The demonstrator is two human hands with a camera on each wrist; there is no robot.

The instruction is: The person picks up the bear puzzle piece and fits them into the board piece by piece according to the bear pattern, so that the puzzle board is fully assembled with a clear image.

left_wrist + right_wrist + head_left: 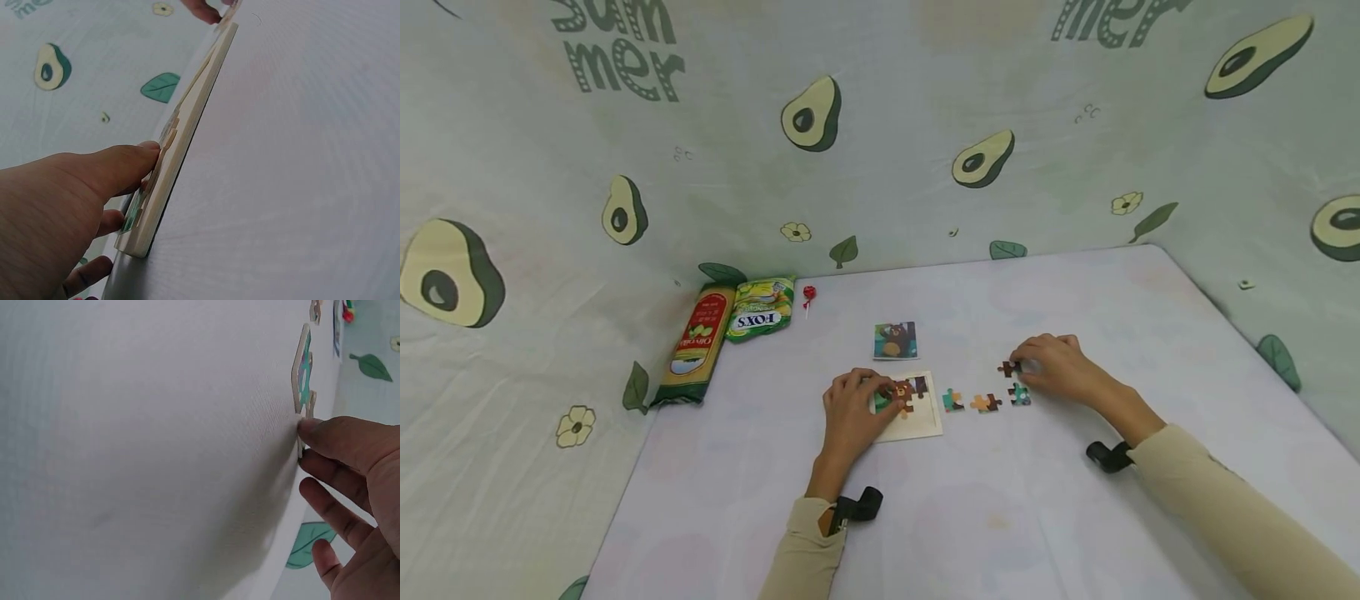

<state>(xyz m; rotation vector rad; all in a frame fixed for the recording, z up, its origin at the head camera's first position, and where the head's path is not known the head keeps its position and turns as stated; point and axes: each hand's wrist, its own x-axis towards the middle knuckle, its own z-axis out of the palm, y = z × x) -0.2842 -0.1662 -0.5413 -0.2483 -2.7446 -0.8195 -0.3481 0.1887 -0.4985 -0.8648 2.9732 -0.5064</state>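
Note:
My left hand [853, 408] rests over the left side of a pale wooden puzzle board [917, 429], its thumb and index finger spread on the bear pieces in the frame. In the left wrist view the thumb [134, 164] touches the pieces on the board [194, 119]. My right hand [1056, 367] pinches a dark brown puzzle piece [1006, 368] between thumb and index finger, close over the table. Loose beside the board lie a teal piece [952, 401], an orange-brown piece [986, 403] and another teal piece [1019, 394].
A square bear picture [895, 341] lies behind the board. Farther left are a red-and-gold packet [702, 337], a green FOX'S bag [762, 308] and a red lollipop [809, 293]. An avocado-print cloth [895, 208] hangs behind the white table.

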